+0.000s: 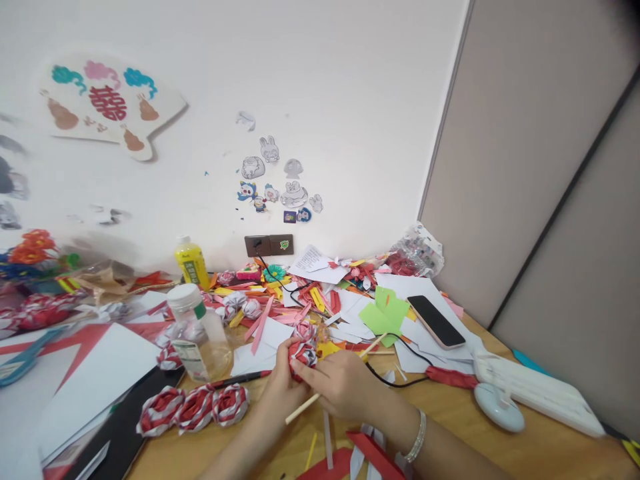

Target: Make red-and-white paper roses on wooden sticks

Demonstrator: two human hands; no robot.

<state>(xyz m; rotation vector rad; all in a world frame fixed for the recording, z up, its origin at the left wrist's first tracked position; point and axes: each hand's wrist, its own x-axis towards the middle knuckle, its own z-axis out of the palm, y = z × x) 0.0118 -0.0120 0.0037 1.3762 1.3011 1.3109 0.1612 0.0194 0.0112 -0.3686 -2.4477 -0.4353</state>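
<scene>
In the head view my left hand (pixel 281 375) is closed around a red-and-white paper rose (pixel 303 353) above the table's front middle. My right hand (pixel 347 381) comes in from the right, its index finger pressing on the rose's side. A thin wooden stick (pixel 303 409) runs slantwise through the right hand's grip, both ends showing. To the left of my hands, several red-and-white twisted paper roses (pixel 195 408) lie in a row. Red and white paper strips (pixel 373 453) lie below my right forearm. Part of the held rose is hidden by my fingers.
A clear plastic jar (pixel 193 347) and a yellow bottle (pixel 192 263) stand at left. Blue scissors (pixel 30 360) lie on white sheets. Paper scraps cover the back. At right are a phone (pixel 435 321), a pale lamp-like object (pixel 540 393) and a black cable (pixel 400 385).
</scene>
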